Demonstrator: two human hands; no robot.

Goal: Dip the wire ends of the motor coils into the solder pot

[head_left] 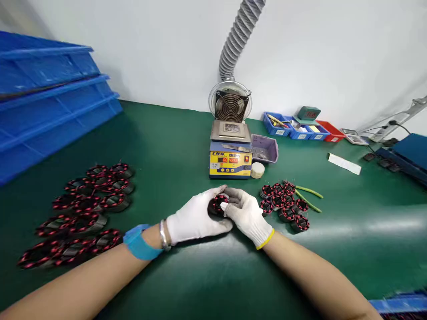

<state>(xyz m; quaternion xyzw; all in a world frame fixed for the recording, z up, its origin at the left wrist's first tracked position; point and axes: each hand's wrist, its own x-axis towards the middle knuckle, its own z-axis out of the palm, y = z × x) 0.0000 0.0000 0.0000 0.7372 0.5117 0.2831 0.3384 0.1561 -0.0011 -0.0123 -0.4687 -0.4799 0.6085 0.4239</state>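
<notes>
Both hands wear white knit gloves and meet over the middle of the bench. Between them is a motor stator (218,204), a dark ring with red-pink windings. My left hand (198,217) curls round its left side, thumb below and fingers above. From the right, my right hand (246,214) grips the same stator, its thumb on the ring's face. Straight ahead stands a yellow and blue solder pot (230,163) with a lit red display and a metal tool on top. Many similar stators (86,204) stand in rows at left, and a smaller cluster (283,200) lies at right.
Behind the solder pot are a fan (231,106) and a grey duct hose (238,38). A purple tray (267,149) and a round pale tin (257,170) stand beside it. Blue crates (50,102) are stacked at left. Yellow-green tubes (309,201) lie by the right cluster.
</notes>
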